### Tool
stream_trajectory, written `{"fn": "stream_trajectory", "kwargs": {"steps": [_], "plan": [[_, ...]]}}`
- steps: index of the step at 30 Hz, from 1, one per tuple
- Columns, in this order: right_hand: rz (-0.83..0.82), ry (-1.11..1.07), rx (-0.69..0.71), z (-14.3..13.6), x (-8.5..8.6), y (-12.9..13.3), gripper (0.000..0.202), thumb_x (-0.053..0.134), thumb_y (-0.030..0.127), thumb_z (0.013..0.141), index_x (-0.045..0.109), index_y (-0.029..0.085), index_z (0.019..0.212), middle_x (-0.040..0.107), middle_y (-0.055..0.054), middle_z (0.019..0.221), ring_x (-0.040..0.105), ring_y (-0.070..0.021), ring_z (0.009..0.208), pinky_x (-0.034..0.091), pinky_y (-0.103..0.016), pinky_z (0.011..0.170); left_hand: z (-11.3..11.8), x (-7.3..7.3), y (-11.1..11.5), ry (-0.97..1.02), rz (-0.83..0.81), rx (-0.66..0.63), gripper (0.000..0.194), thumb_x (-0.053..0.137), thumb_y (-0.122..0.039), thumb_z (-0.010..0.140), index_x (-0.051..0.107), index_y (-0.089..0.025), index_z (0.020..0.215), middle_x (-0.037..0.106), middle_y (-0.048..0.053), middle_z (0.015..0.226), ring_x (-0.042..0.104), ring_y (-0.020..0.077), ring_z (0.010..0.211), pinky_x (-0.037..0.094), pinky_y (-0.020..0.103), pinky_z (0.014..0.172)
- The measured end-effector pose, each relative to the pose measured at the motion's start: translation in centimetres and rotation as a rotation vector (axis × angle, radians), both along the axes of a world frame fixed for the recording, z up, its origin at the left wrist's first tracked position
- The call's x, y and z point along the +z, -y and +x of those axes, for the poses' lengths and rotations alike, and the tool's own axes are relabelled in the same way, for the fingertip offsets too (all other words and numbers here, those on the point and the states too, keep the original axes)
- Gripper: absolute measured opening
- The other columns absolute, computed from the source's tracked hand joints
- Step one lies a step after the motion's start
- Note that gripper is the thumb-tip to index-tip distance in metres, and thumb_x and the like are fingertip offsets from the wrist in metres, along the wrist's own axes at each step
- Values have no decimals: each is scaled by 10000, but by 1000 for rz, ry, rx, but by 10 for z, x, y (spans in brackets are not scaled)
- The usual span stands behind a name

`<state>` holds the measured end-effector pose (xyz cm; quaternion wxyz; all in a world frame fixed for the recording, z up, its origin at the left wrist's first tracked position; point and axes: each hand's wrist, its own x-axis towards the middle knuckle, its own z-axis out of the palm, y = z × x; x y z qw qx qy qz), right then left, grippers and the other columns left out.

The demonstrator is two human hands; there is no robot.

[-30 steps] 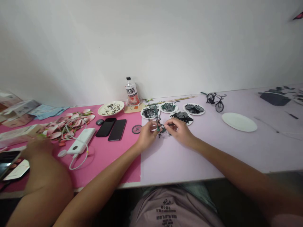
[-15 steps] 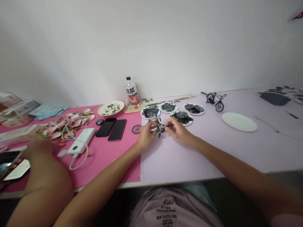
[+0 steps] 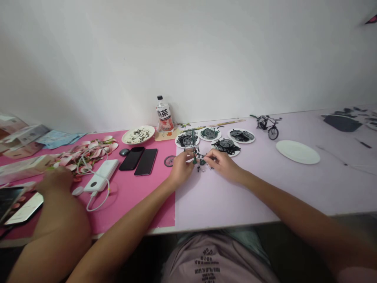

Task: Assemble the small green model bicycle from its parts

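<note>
Green-black model-bike assy (image 3: 194, 160): at table (image 3: 224, 208), near side of parts plates (image 3: 177, 140). L hand (image 3: 182, 168): forearm angled fwd-R, grip pinching assy's L side. R hand (image 3: 222, 164): forearm angled fwd-L, thumb & index pinching assy's R end. Loose wheel (image 3: 170, 160) just beside L hand.

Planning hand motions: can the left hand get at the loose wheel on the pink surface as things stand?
Probably yes: the loose wheel lies right beside the left hand, with nothing seen on top. But its fingers appear busy with a dark green bike part, so they'd likely need freeing first.
</note>
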<state>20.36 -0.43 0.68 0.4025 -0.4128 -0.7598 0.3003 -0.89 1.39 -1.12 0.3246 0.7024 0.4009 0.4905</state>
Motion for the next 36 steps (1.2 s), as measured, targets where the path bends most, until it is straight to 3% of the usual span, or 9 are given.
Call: {"fn": "stream_trajectory", "kwargs": {"steps": [7,12,16,23,28,32,36], "plan": [[-10,28,-24,1,5,4,433,499,540,1026,467,225,730,474,44,642,430,-134,595,324,-282,590,1,-4,0,-17,25,-22,153,618,-53,848,605,-178,935,711,132,1252,757,247,1077,656,299,751],[-28,22,12,1,4,5,260,511,462,1024,538,232,905,599,12,811,510,-148,684,371,-280,629,3,-2,2,-17,22,-23,152,627,-63,847,605,-176,947,713,128,1231,752,243,1080,653,301,763],[-35,-1,34,1,2,4,134,541,366,989,514,236,975,630,-9,887,546,-164,746,417,-297,685,4,1,4,5,-8,-24,150,621,-84,861,605,-176,978,722,112,1146,774,204,952,644,291,766],[-12,11,31,2,0,2,133,560,359,979,533,229,986,635,-23,928,560,-171,778,432,-306,713,3,3,5,-109,44,79,104,707,-181,853,611,-182,892,734,75,985,735,183,846,600,267,694],[-27,30,43,2,2,3,123,559,349,984,540,228,985,630,-12,924,547,-163,757,422,-300,703,1,3,4,-186,95,101,75,693,-165,850,628,-182,884,725,53,898,715,184,840,577,265,688],[-15,54,34,1,4,5,173,533,392,1010,536,233,942,603,15,848,508,-151,700,392,-290,665,0,1,3,-195,116,110,75,691,-167,844,634,-181,889,723,52,897,708,181,830,581,271,687],[-40,96,21,0,5,6,352,468,473,1042,445,235,783,497,43,668,439,-142,604,329,-285,585,0,0,4,-209,132,96,95,680,-145,829,643,-186,906,717,46,889,701,178,832,590,274,696]]}}
